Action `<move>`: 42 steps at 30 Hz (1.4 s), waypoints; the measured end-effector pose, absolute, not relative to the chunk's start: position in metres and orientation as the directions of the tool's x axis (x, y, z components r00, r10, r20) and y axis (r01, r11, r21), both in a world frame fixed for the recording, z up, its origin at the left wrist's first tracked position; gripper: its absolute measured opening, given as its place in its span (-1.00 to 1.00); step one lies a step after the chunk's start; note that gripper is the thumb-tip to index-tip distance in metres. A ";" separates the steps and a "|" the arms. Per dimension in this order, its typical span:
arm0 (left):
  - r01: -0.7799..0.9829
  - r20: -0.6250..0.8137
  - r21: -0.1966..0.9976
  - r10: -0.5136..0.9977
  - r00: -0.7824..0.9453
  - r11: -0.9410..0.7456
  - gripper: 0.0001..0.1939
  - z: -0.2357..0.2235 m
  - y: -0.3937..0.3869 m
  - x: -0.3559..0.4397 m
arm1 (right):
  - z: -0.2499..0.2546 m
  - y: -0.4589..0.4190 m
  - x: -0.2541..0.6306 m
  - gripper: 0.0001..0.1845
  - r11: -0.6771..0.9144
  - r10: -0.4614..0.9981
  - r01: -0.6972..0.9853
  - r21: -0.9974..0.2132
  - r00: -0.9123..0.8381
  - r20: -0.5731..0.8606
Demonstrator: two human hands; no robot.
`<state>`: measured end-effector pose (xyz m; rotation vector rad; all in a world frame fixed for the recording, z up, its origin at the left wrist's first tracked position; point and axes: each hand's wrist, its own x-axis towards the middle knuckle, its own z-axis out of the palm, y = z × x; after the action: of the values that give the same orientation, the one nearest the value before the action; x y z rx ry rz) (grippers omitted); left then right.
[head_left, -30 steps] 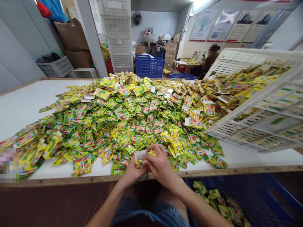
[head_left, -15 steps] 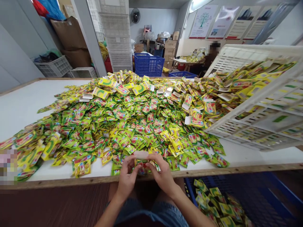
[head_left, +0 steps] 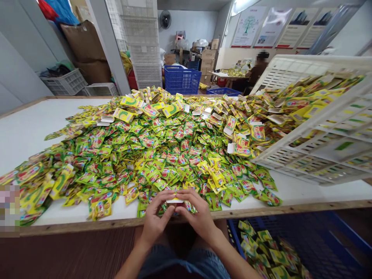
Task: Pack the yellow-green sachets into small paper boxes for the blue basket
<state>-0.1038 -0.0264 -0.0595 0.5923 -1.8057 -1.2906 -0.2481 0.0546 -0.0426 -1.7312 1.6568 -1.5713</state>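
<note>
At the table's front edge, both hands hold one small yellow carton (head_left: 173, 200) with a white inner flap. My left hand (head_left: 156, 214) has its fingers and thumb closed on the carton's left side. Its right side is gripped by my right hand (head_left: 195, 212), fingertips over the top and thumb below. Most of the carton is hidden by the fingers. Just beyond lies a heap of small green sachets (head_left: 165, 155) with red fruit pictures. A few yellow sachets (head_left: 215, 172) rest on the heap to the right.
Flat yellow cartons (head_left: 149, 110) are piled behind the sachets. A tilted white crate (head_left: 316, 151) of cartons stands on the table's right. Below the edge, a blue crate (head_left: 236, 236) holds filled-looking cartons (head_left: 264, 248). Another person (head_left: 258, 69) sits at a far table.
The white flap, upright and in plain sight before, is now folded down toward me. My fingers have come together over the carton's top.
</note>
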 end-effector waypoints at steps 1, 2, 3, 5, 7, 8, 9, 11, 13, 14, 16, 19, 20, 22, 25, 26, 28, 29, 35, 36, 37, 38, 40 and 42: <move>0.074 0.340 0.929 -0.758 -0.557 0.362 -0.86 -0.058 -0.026 -0.103 | -0.042 0.055 -0.247 -0.83 -0.295 -0.834 -0.539 -0.789 -0.257 0.488; 0.066 0.329 0.933 -0.765 -0.554 0.353 -0.86 -0.057 -0.025 -0.103 | -0.042 0.055 -0.246 -0.84 -0.284 -0.834 -0.537 -0.795 -0.270 0.480; 0.061 0.313 0.940 -0.780 -0.542 0.335 -0.86 -0.056 -0.025 -0.104 | -0.041 0.055 -0.245 -0.86 -0.271 -0.835 -0.533 -0.802 -0.285 0.471; 0.061 0.271 0.958 -0.819 -0.505 0.280 -0.84 -0.055 -0.024 -0.106 | -0.041 0.053 -0.242 -0.87 -0.228 -0.839 -0.526 -0.819 -0.321 0.440; 0.054 0.238 0.969 -0.844 -0.481 0.242 -0.82 -0.053 -0.024 -0.108 | -0.039 0.050 -0.241 -0.87 -0.179 -0.842 -0.525 -0.832 -0.355 0.405; 0.046 0.236 0.968 -0.844 -0.481 0.245 -0.83 -0.053 -0.025 -0.109 | -0.038 0.049 -0.241 -0.88 -0.159 -0.841 -0.526 -0.835 -0.371 0.394; 0.039 0.246 0.965 -0.837 -0.489 0.261 -0.85 -0.052 -0.026 -0.110 | -0.038 0.049 -0.241 -0.88 -0.148 -0.839 -0.529 -0.835 -0.380 0.389; 0.036 0.276 0.953 -0.813 -0.512 0.301 -0.90 -0.051 -0.030 -0.111 | -0.038 0.049 -0.242 -0.91 -0.154 -0.836 -0.533 -0.832 -0.378 0.397; 0.047 0.294 0.947 -0.797 -0.527 0.319 -0.90 -0.052 -0.033 -0.111 | -0.040 0.050 -0.242 -0.92 -0.183 -0.835 -0.528 -0.829 -0.362 0.415; 0.049 0.300 0.945 -0.795 -0.528 0.324 -0.89 -0.053 -0.035 -0.111 | -0.043 0.050 -0.242 -0.91 -0.199 -0.833 -0.526 -0.827 -0.354 0.425; 0.040 0.308 0.941 -0.796 -0.521 0.337 -0.89 -0.057 -0.036 -0.109 | -0.048 0.050 -0.239 -0.89 -0.217 -0.830 -0.523 -0.824 -0.345 0.437; 0.010 0.304 0.935 -0.787 -0.537 0.355 -0.88 -0.063 -0.034 -0.106 | -0.048 0.052 -0.237 -0.85 -0.215 -0.844 -0.499 -0.840 -0.339 0.417; 0.011 0.296 0.938 -0.785 -0.545 0.346 -0.86 -0.065 -0.033 -0.105 | -0.045 0.055 -0.240 -0.83 -0.209 -0.850 -0.488 -0.847 -0.338 0.405; 0.046 0.265 0.958 -0.808 -0.526 0.284 -0.71 -0.069 -0.031 -0.104 | -0.033 0.070 -0.257 -0.80 -0.157 -0.878 -0.502 -0.851 -0.323 0.353; 0.107 0.190 0.982 -0.861 -0.472 0.158 -0.57 -0.073 -0.030 -0.103 | -0.012 0.109 -0.311 -0.79 0.082 -0.937 -0.664 -0.744 -0.306 0.170; 0.104 0.172 0.985 -0.868 -0.465 0.140 -0.58 -0.073 -0.030 -0.104 | -0.008 0.122 -0.334 -0.80 0.174 -0.935 -0.739 -0.651 -0.332 0.126; 0.071 0.173 0.985 -0.864 -0.474 0.158 -0.61 -0.073 -0.030 -0.105 | -0.005 0.140 -0.381 -0.82 0.367 -0.884 -0.829 -0.421 -0.452 0.119; 0.053 0.192 0.980 -0.858 -0.477 0.190 -0.62 -0.073 -0.030 -0.107 | -0.007 0.142 -0.402 -0.80 0.436 -0.856 -0.838 -0.326 -0.499 0.137; -0.022 0.332 0.922 -0.820 -0.466 0.386 -0.66 -0.077 -0.027 -0.108 | -0.039 0.078 -0.472 -0.70 0.653 -0.748 -0.757 -0.003 -0.646 0.152; -0.022 0.334 0.922 -0.824 -0.457 0.386 -0.66 -0.078 -0.028 -0.107 | -0.043 0.066 -0.477 -0.66 0.651 -0.750 -0.759 0.002 -0.644 0.150; -0.017 0.327 0.927 -0.832 -0.447 0.374 -0.67 -0.078 -0.028 -0.105 | -0.045 0.056 -0.481 -0.61 0.648 -0.752 -0.762 -0.005 -0.640 0.157; -0.008 0.313 0.936 -0.843 -0.438 0.351 -0.68 -0.078 -0.029 -0.104 | -0.046 0.049 -0.484 -0.55 0.645 -0.751 -0.764 -0.016 -0.637 0.171; 0.008 0.273 0.955 -0.871 -0.409 0.296 -0.68 -0.076 -0.029 -0.102 | -0.043 0.042 -0.486 -0.48 0.646 -0.740 -0.762 -0.039 -0.638 0.213; 0.018 0.241 0.967 -0.896 -0.374 0.253 -0.67 -0.073 -0.028 -0.102 | -0.035 0.041 -0.477 -0.44 0.650 -0.719 -0.757 -0.060 -0.640 0.271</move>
<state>-0.1024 -0.0282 -0.0727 0.8322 -1.6163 -1.2634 -0.4766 0.0414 -0.0350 -1.3871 3.0540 -0.2862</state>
